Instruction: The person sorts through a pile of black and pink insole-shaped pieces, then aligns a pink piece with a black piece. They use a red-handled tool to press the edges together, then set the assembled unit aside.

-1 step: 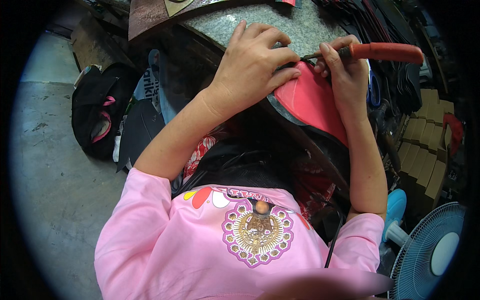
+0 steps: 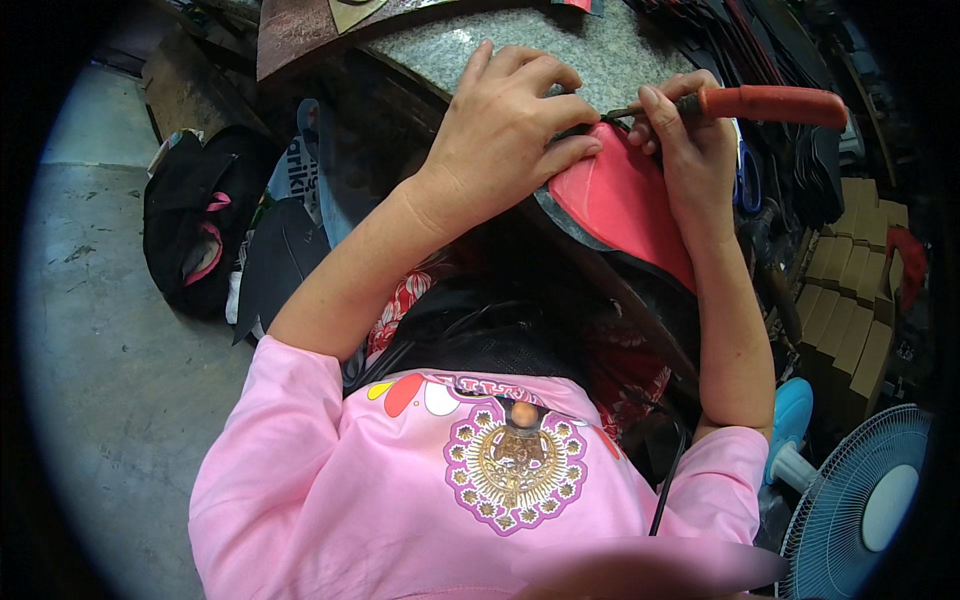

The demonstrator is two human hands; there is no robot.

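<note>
A red flat piece with a dark rim [image 2: 620, 200] lies at the near edge of a speckled stone slab [image 2: 600, 45]. My left hand [image 2: 505, 130] presses down on its upper left part, fingers curled over the edge. In my right hand [image 2: 690, 150] is a tool with an orange-red handle [image 2: 770, 105], and its thin metal tip touches the top edge of the red piece, just beside my left fingertips. The piece's lower part runs down under my right forearm.
A black bag [image 2: 190, 235] lies on the concrete floor [image 2: 100, 350] at the left. Stacked cardboard boxes [image 2: 850, 290] and a blue fan [image 2: 860, 510] stand at the right. Blue-handled scissors [image 2: 745, 180] and dark material scraps lie beside my right hand.
</note>
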